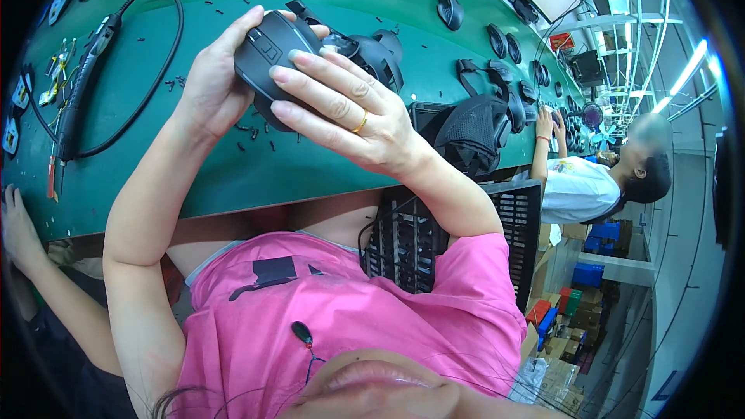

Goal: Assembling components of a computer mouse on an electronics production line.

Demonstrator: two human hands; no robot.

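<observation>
Above a green workbench (310, 177), the left hand (211, 81) and right hand (353, 112) are clamped around a black computer mouse (266, 48); gentle, even pressure from both sides should steady it, though its hidden underside cannot be judged.

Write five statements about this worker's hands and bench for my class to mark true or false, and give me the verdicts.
1. The left hand and the right hand are both on a black mouse. True.
2. The right hand is without jewellery. False: it wears a ring.
3. A corded tool lies on the bench. True.
4. The bench top is red. False: it is green.
5. The tool is to the right of the mouse. False: it is to the left.
6. The worker's shirt is pink. True.
</observation>
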